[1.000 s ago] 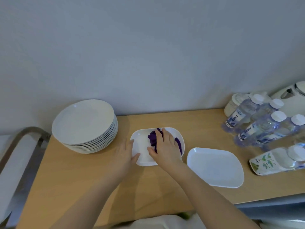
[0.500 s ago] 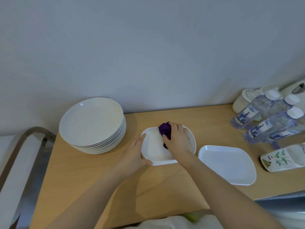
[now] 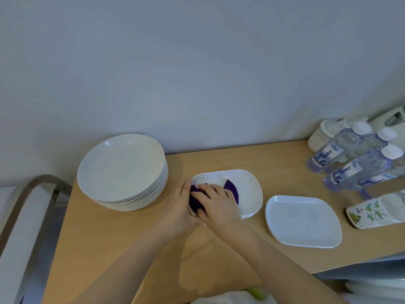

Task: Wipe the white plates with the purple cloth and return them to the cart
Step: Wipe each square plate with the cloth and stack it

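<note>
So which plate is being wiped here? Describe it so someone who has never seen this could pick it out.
On the wooden tabletop, right of the stack of round plates, lie two white rectangular plates. It is the left one, held at its near-left edge by the left hand. Unlike the bare plate to its right, it has the purple cloth in it, under the right hand.

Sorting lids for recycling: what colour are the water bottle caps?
White, on all three bottle caps visible in the head view.
</note>
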Demonstrator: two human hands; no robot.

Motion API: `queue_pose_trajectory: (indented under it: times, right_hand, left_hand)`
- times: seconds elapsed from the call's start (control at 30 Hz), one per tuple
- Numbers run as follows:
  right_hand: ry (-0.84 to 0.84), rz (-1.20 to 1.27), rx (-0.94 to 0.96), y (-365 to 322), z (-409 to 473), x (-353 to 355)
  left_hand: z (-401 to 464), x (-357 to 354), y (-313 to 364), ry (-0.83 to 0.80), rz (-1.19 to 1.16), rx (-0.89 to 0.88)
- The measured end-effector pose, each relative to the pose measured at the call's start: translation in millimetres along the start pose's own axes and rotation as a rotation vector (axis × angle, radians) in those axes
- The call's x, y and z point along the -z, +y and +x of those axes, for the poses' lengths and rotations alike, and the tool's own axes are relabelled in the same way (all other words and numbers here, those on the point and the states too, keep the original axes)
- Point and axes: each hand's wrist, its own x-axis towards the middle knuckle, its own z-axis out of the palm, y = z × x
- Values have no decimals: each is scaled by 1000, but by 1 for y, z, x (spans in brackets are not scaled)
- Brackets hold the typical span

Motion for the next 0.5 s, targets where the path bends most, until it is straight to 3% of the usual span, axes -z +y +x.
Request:
queue_pose_trajectory:
  times: [0.17, 0.4, 0.5]
  right_hand:
    - [41, -74, -51, 19, -22, 15]
    - [111, 0, -221, 67, -29, 23]
    - [70, -9, -304, 69, -18, 17]
  left_hand:
    - [4, 0, -3, -37, 51, 16]
    - [2, -2, -6, -54, 89, 76]
    - [3, -1, -3, -71, 68, 110]
